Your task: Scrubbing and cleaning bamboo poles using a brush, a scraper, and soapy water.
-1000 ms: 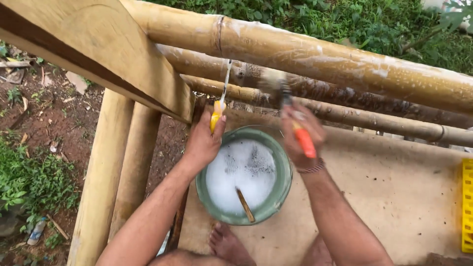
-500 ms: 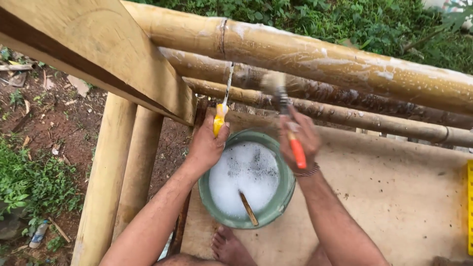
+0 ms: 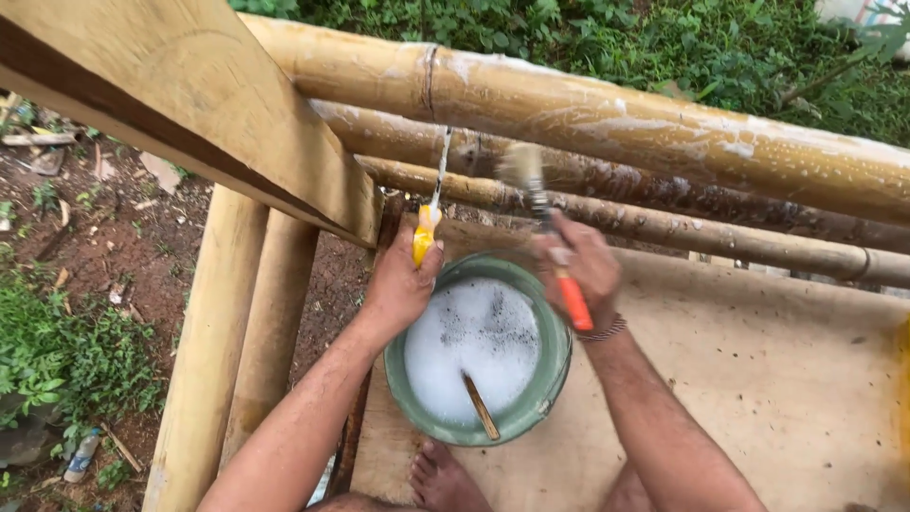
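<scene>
My left hand (image 3: 398, 289) clasps a yellow-handled tool (image 3: 426, 234), my right hand (image 3: 580, 268) an orange-handled brush (image 3: 545, 228) (blurred), both above the foamy green bucket (image 3: 550, 379), bamboo rails (image 3: 607, 118) ahead.

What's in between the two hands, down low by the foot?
Between the left hand and right hand, the head view shows a green bucket of white foam, with a wooden stick poking out.
</scene>
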